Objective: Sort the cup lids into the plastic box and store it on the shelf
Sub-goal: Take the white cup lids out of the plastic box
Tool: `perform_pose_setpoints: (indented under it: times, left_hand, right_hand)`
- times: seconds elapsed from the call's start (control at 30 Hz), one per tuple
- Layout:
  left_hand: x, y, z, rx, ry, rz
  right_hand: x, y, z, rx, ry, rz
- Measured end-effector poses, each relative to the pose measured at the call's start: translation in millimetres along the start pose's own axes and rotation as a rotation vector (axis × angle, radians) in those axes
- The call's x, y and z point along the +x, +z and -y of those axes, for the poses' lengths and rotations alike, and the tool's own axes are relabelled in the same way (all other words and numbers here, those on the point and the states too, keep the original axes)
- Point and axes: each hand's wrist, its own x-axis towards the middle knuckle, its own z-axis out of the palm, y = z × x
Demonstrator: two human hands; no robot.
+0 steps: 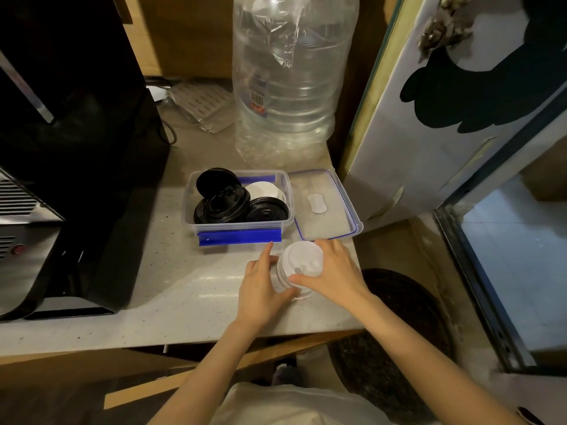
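- Speckled grey counter point(184, 289) fills the lower middle, with a black machine point(70, 142) standing at its left end and a big clear water bottle point(291, 75) at the back.
- Near the counter's middle sits the plastic box point(237, 199), open, its blue clip point(239, 236) folded down at the front; black lids point(225, 200) and one white one lie loose inside.
- Just right of it, touching, lies the box cover point(322, 204), flat on the counter.
- In front of the box, a stack of white cup lids point(302, 266) stands on the counter.
- Both hands grasp that stack: left hand point(260, 289) around its side, right hand point(336, 271) over the top rim.
- Judged step: still sorting. Next calls for lifting the stack into the box's free corner, then covering and clipping.
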Motion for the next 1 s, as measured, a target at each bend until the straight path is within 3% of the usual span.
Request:
perform_pose_setpoints:
  times: [0.53,0.67,1.0]
  left_hand:
    - [-7,-20,2,-0.113,0.072,0.166]
    - [-5,-21,2,-0.048,0.041,0.166]
    - [2,-32,-8,-0.022,0.010,0.119]
  right_hand:
    - [-7,17,16,-0.053,0.051,-0.063]
    - [-7,17,15,-0.085,0.060,-0.031]
    - [-1,-7,16,-0.091,-0.097,-0.172]
